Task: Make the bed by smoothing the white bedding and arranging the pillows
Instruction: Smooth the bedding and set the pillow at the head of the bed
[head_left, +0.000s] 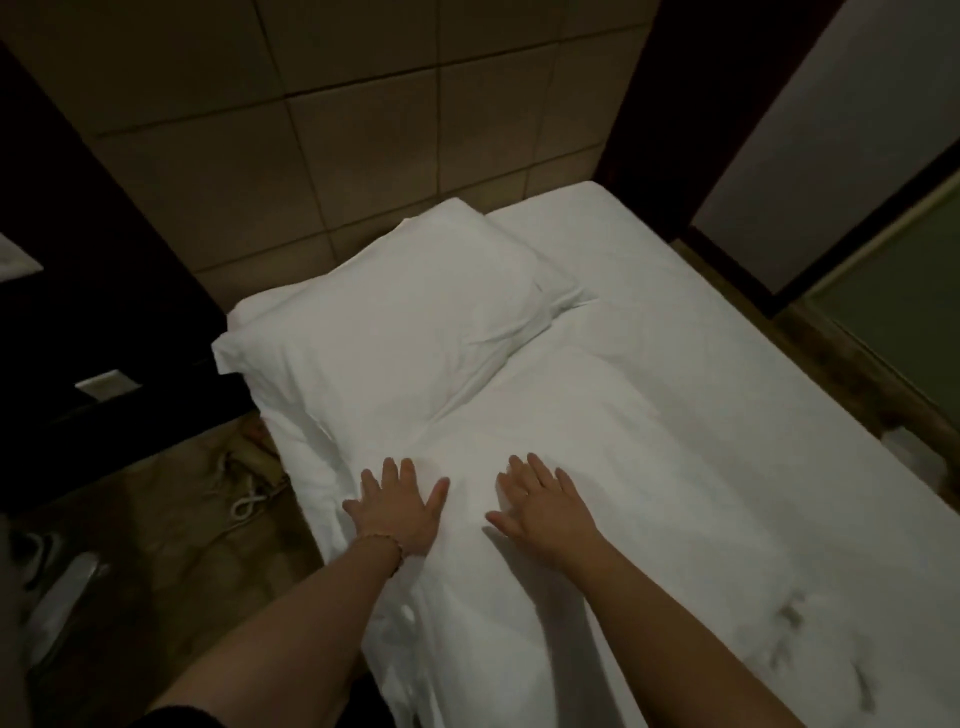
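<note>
White bedding (649, 441) covers the bed, which runs from the lower middle to the upper right. One white pillow (395, 322) lies at the head of the bed against the padded headboard (363, 130); the part of the head to its right holds no pillow. My left hand (397, 506) lies flat with fingers spread on the bedding near the bed's left edge, just below the pillow. My right hand (540, 501) presses flat on the bedding a short way to its right. Neither hand holds anything. Small wrinkles show around the pillow's lower corner.
A dark bedside unit (93, 322) stands at the left. White cords (247, 499) lie on the brown floor beside the bed. A dark-framed glass panel (831, 145) stands beyond the bed's right side, with a narrow strip of floor (852, 364) between.
</note>
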